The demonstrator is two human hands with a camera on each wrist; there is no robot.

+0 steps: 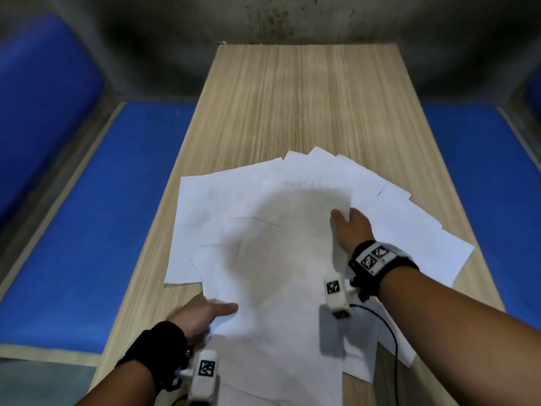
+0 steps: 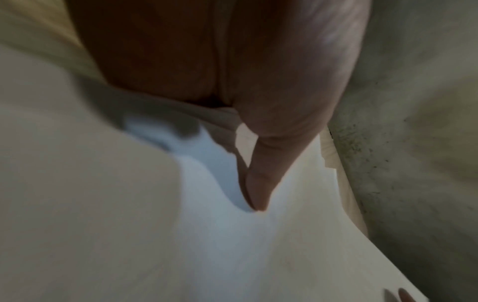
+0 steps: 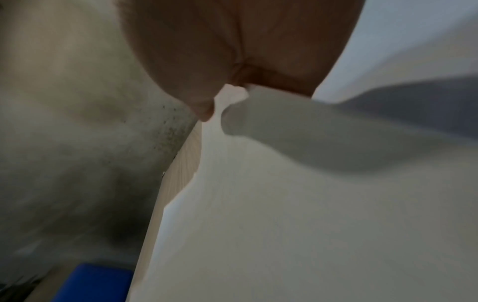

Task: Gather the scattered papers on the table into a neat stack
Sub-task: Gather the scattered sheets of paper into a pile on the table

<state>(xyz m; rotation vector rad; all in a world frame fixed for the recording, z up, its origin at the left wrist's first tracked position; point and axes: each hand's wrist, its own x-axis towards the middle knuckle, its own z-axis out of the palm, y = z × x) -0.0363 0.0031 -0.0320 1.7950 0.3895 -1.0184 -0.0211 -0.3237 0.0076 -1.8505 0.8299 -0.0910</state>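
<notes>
wooden table (image 1: 292, 98) between blue benches (image 1: 87, 215), papers (image 1: 404, 230) fanned

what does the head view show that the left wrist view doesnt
Only the head view shows the whole fan of papers on the wooden table, the right hand holding a lifted sheet's edge, the blue cushions and the wrist cameras. Only the left wrist view shows the left hand's thumb up close, lying on the paper, though blurred. Both show the left hand on white paper and the grey wall.
</notes>
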